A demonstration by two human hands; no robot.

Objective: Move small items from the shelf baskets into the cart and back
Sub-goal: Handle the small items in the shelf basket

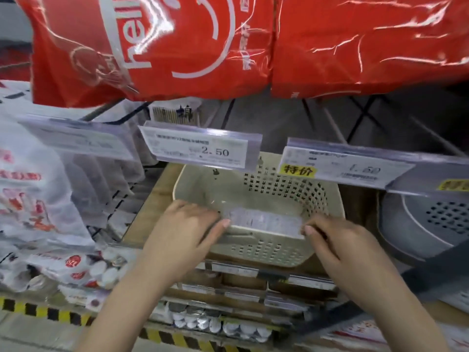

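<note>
Here, clear packet (264, 221) pinched between left hand (181, 231), right hand (341, 246) fingers, above basket (266, 252).

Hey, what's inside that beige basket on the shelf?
The beige basket looks empty: only its perforated floor and walls show. Both hands and a clear tag on the front rim hide the near inside edge.

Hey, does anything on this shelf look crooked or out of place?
Yes. The beige basket sits skewed to the shelf edge, its front overhanging, with both hands on the clear packet at its front rim. The price tags above also tilt unevenly.
</note>
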